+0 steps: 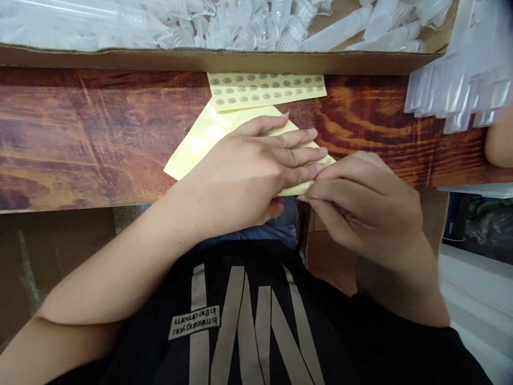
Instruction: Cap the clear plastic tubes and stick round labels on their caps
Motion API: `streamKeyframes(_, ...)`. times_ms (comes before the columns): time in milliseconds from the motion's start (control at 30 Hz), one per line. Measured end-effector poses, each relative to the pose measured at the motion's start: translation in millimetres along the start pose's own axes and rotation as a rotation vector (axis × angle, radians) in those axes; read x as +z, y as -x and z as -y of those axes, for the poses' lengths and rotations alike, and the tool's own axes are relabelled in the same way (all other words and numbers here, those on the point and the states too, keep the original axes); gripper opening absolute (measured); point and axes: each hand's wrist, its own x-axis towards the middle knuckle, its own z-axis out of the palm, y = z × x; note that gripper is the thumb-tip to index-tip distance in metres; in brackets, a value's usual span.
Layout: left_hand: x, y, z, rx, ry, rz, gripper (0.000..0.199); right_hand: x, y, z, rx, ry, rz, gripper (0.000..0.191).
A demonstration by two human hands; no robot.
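A yellow sticker sheet [206, 128] lies at an angle on the wooden table. My left hand [264, 160] rests flat across it with the fingers stretched out and a little apart, and the thumb partly hidden underneath. At the sheet's right corner, my right hand [360, 200] is closed, its thumb and fingertips pinching the edge close to a small printed oval sticker. Whether a sticker has come loose between those fingertips cannot be seen. Another sheet of small oval stickers [268, 91] lies just beyond, overlapping the first one's far end.
Along the far side stands a cardboard box [224, 60] full of clear plastic tubes and caps [256, 27]. More clear plastic tubes [452, 91] jut over the table [88, 139] at the right. Part of a person's bare skin [499, 139] shows at the right edge.
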Motion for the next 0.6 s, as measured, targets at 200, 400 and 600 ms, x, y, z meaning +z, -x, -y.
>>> streamKeyframes(200, 4.2, 6, 4, 0.09, -0.072, -0.069, 0.044, 10, 13, -4, -0.118, 0.139, -0.146, 0.018)
streamKeyframes(400, 11.2, 8, 2, 0.093, -0.19, -0.131, 0.047, 16, 23, -5, -0.228, 0.334, -0.26, 0.02)
streamKeyframes(600, 18.4, 9, -4, 0.041, -0.175, -0.151, 0.05, 11, 26, -4, -0.157, 0.344, -0.195, 0.027)
